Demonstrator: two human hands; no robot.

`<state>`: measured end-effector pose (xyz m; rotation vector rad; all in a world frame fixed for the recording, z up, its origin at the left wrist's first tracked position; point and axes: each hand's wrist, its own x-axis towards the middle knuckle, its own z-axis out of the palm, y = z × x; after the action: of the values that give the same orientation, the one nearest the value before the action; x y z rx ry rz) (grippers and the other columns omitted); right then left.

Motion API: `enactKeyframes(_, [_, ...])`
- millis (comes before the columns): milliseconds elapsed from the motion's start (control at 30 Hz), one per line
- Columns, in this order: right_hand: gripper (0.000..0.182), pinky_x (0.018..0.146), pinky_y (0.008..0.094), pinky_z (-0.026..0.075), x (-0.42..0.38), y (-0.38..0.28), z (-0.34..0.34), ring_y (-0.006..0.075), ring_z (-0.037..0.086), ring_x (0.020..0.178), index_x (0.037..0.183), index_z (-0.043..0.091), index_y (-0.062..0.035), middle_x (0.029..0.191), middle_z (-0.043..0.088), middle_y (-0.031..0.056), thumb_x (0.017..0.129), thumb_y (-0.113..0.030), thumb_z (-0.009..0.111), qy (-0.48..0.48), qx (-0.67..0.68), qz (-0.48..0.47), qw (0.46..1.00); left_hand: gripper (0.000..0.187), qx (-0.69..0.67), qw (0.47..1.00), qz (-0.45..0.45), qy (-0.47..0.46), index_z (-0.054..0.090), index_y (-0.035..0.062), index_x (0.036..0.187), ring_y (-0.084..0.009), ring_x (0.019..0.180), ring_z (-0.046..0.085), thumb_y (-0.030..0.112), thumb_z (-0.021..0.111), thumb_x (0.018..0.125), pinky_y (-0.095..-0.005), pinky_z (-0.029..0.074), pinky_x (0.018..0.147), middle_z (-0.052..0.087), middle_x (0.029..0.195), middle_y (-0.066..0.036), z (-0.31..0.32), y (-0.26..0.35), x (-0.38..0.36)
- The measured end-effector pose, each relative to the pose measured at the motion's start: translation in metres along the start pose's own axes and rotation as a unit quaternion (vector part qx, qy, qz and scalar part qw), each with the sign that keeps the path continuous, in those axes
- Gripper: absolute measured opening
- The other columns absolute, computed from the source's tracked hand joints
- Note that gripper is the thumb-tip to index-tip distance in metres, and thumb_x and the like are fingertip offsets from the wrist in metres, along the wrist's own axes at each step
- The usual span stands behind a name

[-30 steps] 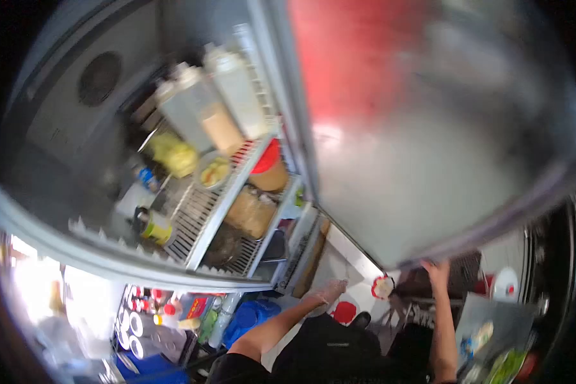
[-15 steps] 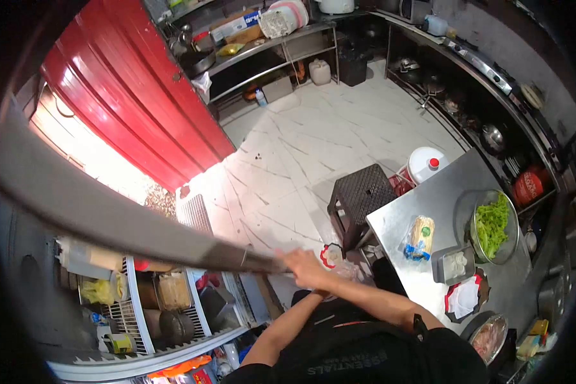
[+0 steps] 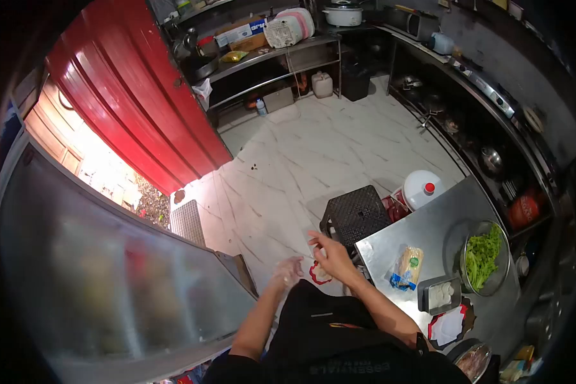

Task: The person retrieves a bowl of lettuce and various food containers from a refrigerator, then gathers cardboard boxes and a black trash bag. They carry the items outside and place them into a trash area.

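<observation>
The tall glass door (image 3: 128,256) of a fridge stands closed on the left, its contents blurred behind the foggy pane. My left hand (image 3: 288,272), which seems to wear a thin clear plastic glove, is held in front of my body near the door's edge, touching nothing I can see. Just to its right, my right hand (image 3: 329,255) is raised with fingers spread and nothing in it. Between and below the hands shows a round item with a red scalloped rim (image 3: 320,273).
A metal table (image 3: 448,208) at right holds a bag of noodle-like food (image 3: 408,267), a bowl of lettuce (image 3: 484,256) and a metal container with white contents (image 3: 440,294). A dark stool (image 3: 357,214) and a white-lidded container (image 3: 421,189) stand beside it. A red door (image 3: 134,96) opens outside.
The fridge door has swung from open to closed, hiding the shelves. My right hand has let go of its edge and moved right; my left hand has come into view.
</observation>
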<state>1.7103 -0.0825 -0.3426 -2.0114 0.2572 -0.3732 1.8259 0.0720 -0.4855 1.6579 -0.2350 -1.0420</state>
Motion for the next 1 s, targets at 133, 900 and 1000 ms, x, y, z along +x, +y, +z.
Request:
enactKeyframes(133, [0.037, 0.074, 0.0278, 0.048, 0.038, 0.015, -0.007, 0.0182, 0.062, 0.080, 0.120, 0.054, -0.0064, 0.096, 0.065, 0.0097, 0.083, -0.003, 0.054, 0.084, 0.011, 0.037, 0.996, 0.025, -0.539, 0.832, -0.058, -0.119, 0.051, -0.0009, 0.112, -0.0191, 0.094, 0.057, 0.010, 0.048, 0.091, -0.0280, 0.049, 0.079, 0.059, 0.097, -0.010, -0.058, 0.016, 0.042])
enactKeyframes(900, [0.022, 0.068, 0.0396, 0.046, 0.460, 0.080, 0.073, 0.0279, 0.057, 0.080, 0.082, 0.065, -0.0040, 0.078, 0.060, 0.0096, 0.076, -0.025, 0.067, 0.151, -0.197, -0.019, 0.969, 0.046, -0.056, 0.939, 0.316, -0.124, 0.040, -0.0046, 0.129, -0.0214, 0.118, 0.046, 0.021, 0.049, 0.092, -0.0321, 0.034, 0.103, 0.049, 0.126, -0.016, -0.175, 0.297, 0.305])
enactKeyframes(1000, [0.014, 0.063, 0.0354, 0.046, 0.504, 0.107, 0.048, 0.0266, 0.059, 0.071, 0.079, 0.064, -0.0032, 0.078, 0.063, 0.0100, 0.073, -0.016, 0.067, 0.134, -0.190, 0.001, 0.973, 0.051, -0.171, 0.958, 0.192, -0.123, 0.039, -0.0010, 0.132, -0.0213, 0.121, 0.044, 0.026, 0.051, 0.091, -0.0316, 0.034, 0.104, 0.047, 0.130, -0.013, -0.165, 0.308, 0.375])
